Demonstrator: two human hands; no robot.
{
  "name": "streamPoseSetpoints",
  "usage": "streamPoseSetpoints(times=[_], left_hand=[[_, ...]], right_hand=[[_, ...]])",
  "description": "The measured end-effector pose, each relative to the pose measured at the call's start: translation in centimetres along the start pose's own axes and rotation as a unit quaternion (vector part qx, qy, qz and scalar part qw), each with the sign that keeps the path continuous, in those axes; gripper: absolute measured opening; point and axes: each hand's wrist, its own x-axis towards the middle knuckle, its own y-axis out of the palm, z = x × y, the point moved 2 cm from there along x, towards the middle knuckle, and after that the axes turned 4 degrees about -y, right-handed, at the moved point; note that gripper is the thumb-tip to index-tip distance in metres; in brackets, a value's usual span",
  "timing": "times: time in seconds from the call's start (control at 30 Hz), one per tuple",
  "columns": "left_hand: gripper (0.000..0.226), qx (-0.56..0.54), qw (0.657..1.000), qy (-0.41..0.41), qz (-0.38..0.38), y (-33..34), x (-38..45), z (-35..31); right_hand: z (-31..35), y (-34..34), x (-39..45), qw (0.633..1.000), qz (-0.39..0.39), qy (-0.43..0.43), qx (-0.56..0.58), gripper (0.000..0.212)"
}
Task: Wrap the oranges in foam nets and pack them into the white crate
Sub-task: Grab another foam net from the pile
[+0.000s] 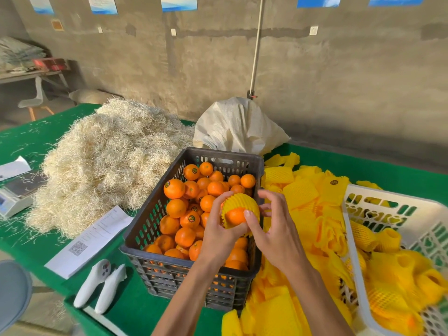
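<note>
There is just one camera, worn on the person's head. It looks forward and down from above at a green table. It is close to the left hand and the right hand, which sit low in the middle of the picture. The wide lens also takes in the grey wall far behind the table.

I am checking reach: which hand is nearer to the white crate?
Right. The right hand is beside the netted orange, toward the white crate; the left hand is farther, over the black crate.
</note>
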Motion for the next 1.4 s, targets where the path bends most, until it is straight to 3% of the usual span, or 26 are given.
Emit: streamPoseSetpoints(times=[0.13,0.33,0.5,0.63,0.87,1.03,1.2,1.33,1.4], left_hand=[[0.08,0.05,0.998,0.009,0.039,0.2,0.1,-0.6],[0.056,-0.102,0.991,-0.077,0.04,0.8,0.3,-0.3],[0.046,0.034,0.996,-0.041,-0.067,2.3,1.4,0.3],[0.045,0.108,0.987,-0.045,-0.111,5.2,1.9,1.5],[0.05,0.027,0.991,-0.131,0.025,14.2,0.9,2.8],[0.037,0.009,0.983,-0.15,0.104,20.7,-0.1,3.9],[0.022,-0.045,0.978,-0.153,0.137,24.5,-0.1,5.2],[0.02,-0.035,0.98,-0.143,0.133,24.7,0.7,5.0],[0.02,-0.026,0.982,-0.147,0.115,23.4,1.2,4.9]], right_hand=[[0.1,-0.2,0.8,0.999,0.014,0.038,0.022,0.044],[0.1,-0.3,0.8,0.997,-0.004,0.042,-0.067,0.037],[0.0,-1.4,-0.9,0.994,-0.032,-0.018,-0.104,0.038],[-1.4,-3.4,-2.4,0.995,-0.066,0.014,-0.08,0.039],[-5.5,-9.9,-5.9,0.975,-0.149,0.135,-0.095,0.044],[-8.4,-14.4,-8.9,0.955,-0.2,0.204,-0.082,0.046],[-10.5,-16.8,-10.3,0.952,-0.199,0.212,-0.09,0.048],[-11.5,-15.9,-10.0,0.961,-0.175,0.195,-0.093,0.024],[-11.8,-14.9,-9.6,0.968,-0.149,0.181,-0.087,0.022]])
